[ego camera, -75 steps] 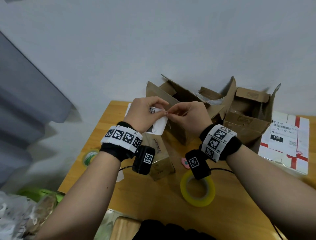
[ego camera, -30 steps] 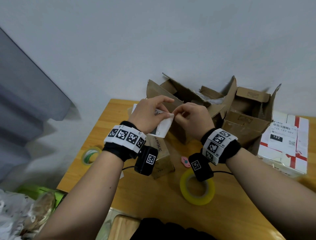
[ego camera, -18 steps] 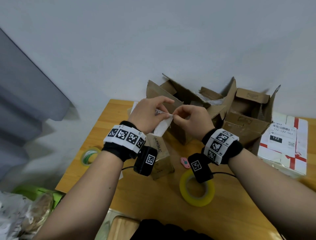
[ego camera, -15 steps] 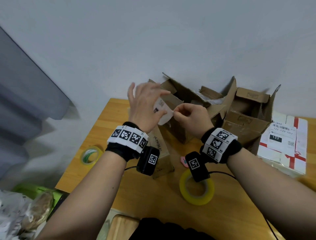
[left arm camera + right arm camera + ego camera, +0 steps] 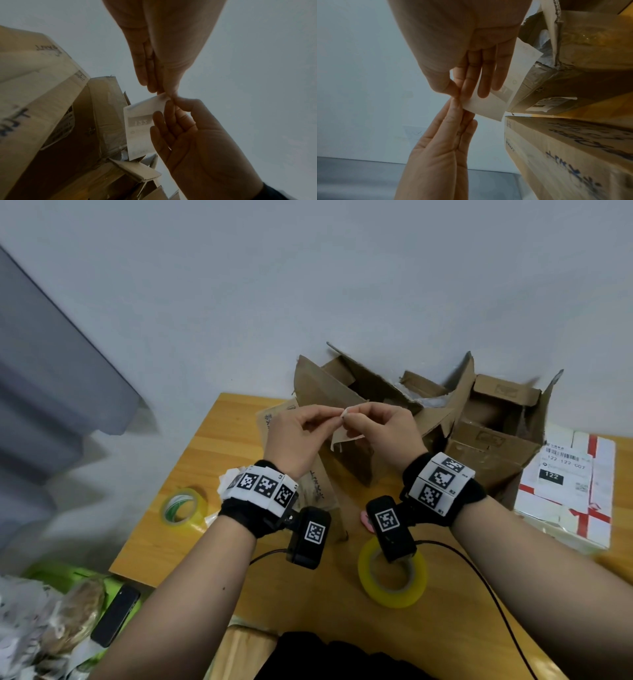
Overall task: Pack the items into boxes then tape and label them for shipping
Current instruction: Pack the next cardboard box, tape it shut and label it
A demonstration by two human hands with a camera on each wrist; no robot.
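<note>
Step in hand, as judged: separating a shipping label (image 5: 346, 436) from its backing at one corner, before it goes onto a box.

Left hand (image 5: 298, 436) and right hand (image 5: 383, 429) meet at centre frame of the head view, raised above the counter (image 5: 219, 453). Both pinch the same upper corner of the label, thumb against forefinger, the remaining fingers loosely extended. The label hangs down from that pinch, clear of every box. In the left wrist view the label (image 5: 139, 129) shows a dark printed band through the paper; the right wrist view (image 5: 494, 104) shows its plain side.

To do it well (judgement): roll the corner between the pads until the two layers split, then peel slowly at a shallow angle; keep the adhesive face off the skin and off itself, since thin paper curls and sticks on contact.

Materials:
- Label: thin white paper, rectangular, translucent against the light, lower edge slightly curled.
- Sealed cardboard box (image 5: 318, 491), lower centre, behind the left wrist: matte brown, handwritten marks, the likely target.
- Open cardboard boxes (image 5: 493, 433), upper right: corrugated, torn flaps, creased.
- Yellow tape roll (image 5: 392, 580), lower centre: glossy ring, lying flat.
- Green-core tape roll (image 5: 183, 506), left: clear film.
- White parcel (image 5: 565, 491), right edge: already labelled, red tape.
</note>
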